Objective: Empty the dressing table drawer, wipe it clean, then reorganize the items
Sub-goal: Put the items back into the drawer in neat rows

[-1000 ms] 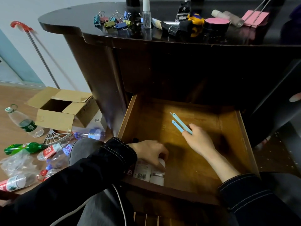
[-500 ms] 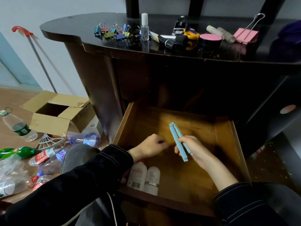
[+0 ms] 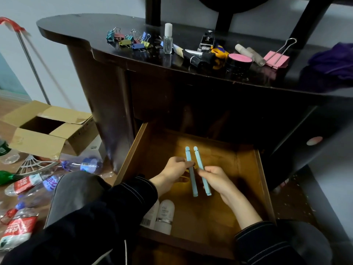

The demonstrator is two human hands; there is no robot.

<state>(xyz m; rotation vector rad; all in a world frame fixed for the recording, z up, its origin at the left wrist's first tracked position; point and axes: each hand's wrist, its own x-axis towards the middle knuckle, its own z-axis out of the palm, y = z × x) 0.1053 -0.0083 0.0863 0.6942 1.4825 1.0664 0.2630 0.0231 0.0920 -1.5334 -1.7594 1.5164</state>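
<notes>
Drawer [image 3: 128,161] open: left hand [image 3: 172,172] pinches left blue strip [image 3: 188,155], right hand [image 3: 216,180] grips right blue strip [image 3: 198,159]; strips side by side, just apart, above drawer floor. 2 white bottles [image 3: 164,217] lie in its front-left corner.

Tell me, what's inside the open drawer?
Two white bottles lie in the front left corner of the drawer, partly covered by the left sleeve. The left hand and right hand hold two blue sticks over its bare wooden bottom. Whatever lies under the sleeve is hidden.
</notes>
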